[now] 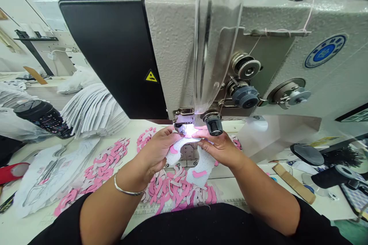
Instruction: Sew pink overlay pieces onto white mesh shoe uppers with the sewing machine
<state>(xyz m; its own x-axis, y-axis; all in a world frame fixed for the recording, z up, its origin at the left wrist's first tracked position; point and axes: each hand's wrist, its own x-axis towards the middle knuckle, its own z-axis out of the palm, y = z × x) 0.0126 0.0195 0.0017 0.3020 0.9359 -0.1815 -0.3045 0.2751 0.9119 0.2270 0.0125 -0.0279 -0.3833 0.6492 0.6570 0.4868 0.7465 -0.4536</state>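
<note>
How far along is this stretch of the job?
The fanned stack of white mesh pieces looks finished. In hand: a U-shaped mesh piece at the presser foot, held by the left hand and right hand. Left: the loose pile of pink cutouts.

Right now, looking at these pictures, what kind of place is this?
Probably a sewing workshop in a factory. A big sewing machine stands on the bench, with a stack of cut white pieces and pink cut pieces nearby. The left hand and right hand hold a mesh piece at the machine.
</note>
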